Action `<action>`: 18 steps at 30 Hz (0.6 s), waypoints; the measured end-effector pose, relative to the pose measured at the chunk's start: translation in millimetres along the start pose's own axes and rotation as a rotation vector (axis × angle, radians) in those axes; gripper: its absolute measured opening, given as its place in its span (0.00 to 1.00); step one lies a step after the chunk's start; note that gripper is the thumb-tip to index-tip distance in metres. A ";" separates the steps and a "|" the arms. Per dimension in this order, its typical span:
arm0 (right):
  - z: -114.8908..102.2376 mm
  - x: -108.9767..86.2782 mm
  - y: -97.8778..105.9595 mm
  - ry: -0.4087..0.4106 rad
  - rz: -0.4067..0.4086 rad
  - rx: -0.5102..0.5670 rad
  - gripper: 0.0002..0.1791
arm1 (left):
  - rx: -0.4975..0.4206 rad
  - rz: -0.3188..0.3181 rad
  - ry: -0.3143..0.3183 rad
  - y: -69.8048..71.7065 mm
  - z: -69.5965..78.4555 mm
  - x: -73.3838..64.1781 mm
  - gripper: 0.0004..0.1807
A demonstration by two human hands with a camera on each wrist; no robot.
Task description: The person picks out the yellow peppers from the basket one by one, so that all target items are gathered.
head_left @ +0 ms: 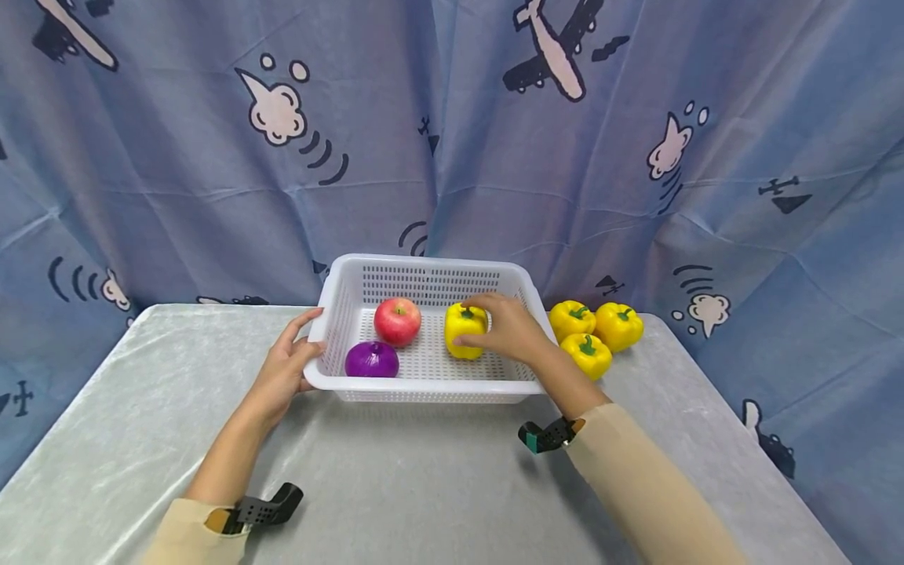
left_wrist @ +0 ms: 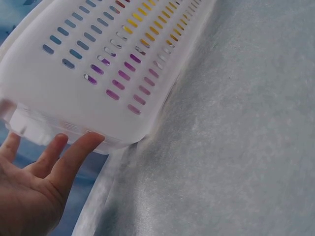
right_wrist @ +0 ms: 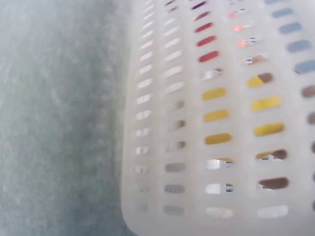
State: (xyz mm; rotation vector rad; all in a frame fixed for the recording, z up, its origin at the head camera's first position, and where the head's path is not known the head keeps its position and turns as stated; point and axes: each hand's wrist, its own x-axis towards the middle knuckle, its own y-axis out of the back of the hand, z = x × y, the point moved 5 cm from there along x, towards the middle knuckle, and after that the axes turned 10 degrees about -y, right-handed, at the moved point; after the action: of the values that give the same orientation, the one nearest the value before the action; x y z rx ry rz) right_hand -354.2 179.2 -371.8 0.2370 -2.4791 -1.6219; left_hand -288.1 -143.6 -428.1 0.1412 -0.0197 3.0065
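A white plastic basket (head_left: pixel 431 385) with slotted walls stands on the table. My left hand (head_left: pixel 278 374) holds its left end, fingertips at the rim; the left wrist view shows that hand (left_wrist: pixel 37 184) against the basket's end wall (left_wrist: pixel 59 88). Inside the basket, my right hand (head_left: pixel 512 329) grips a yellow bell pepper (head_left: pixel 462 345) between thumb and fingers. To its left are a red apple (head_left: pixel 398 322) and a purple onion (head_left: pixel 372 360). In the right wrist view the slotted wall (right_wrist: pixel 192 147) hides most of the hand, with yellow showing through the slots.
Three more yellow bell peppers (head_left: pixel 590 355) sit in a cluster just right of the basket, close to the right forearm. A pale grey cloth covers the table (head_left: pixel 424 479). Behind it hangs a blue curtain (head_left: pixel 395 118) with airplane prints.
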 end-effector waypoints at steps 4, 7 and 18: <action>-4.4 1.9 -2.2 0.021 0.008 -0.030 0.33 | -0.001 -0.005 -0.004 -0.2 0.4 0.2 0.34; -6.6 3.5 -2.7 0.044 0.018 -0.010 0.29 | 0.002 -0.005 -0.002 0.7 1.1 -0.1 0.34; -2.4 -0.3 2.2 -0.002 0.023 0.072 0.32 | -0.002 -0.006 0.003 0.1 0.2 0.1 0.33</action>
State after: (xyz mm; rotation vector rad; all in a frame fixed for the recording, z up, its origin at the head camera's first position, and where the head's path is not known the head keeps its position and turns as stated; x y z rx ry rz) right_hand -353.4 178.0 -368.9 0.2164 -2.5346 -1.5268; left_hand -288.1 -143.7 -428.0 0.1366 -0.0217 3.0002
